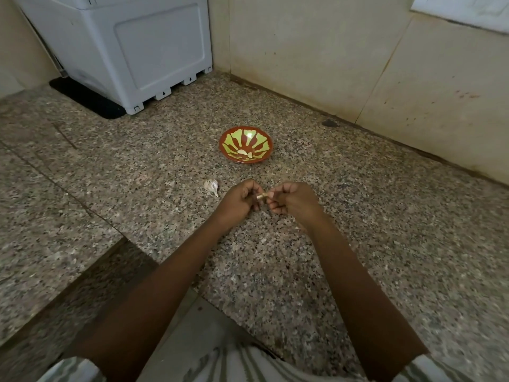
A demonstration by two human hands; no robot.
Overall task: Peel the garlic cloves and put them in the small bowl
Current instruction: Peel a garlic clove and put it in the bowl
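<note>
Peeling under way. Left hand (241, 198) and right hand (292, 201) meet low over the speckled stone counter (358, 216), with a single garlic clove (261, 196) pinched between them. Fingers (271, 194) of both hands are curled in and closed on the clove's two ends. Only a small tan part of it shows between them, so I cannot tell how much skin is off.

The small bowl (223, 146), red with a yellow-green pattern, sits on the counter just beyond the hands, apart from them. One pale piece (242, 152) lies near its bottom; likely a peeled clove, but too small to be sure.

The garlic bulb (211, 185) lies on the counter just beside the left hand, papery skin on, stem end pointing toward the person.

Judgement: early in the task. At most one clove delivered, one in hand mid-peel, and the bulb's remaining cloves not yet separated or peeled.
</note>
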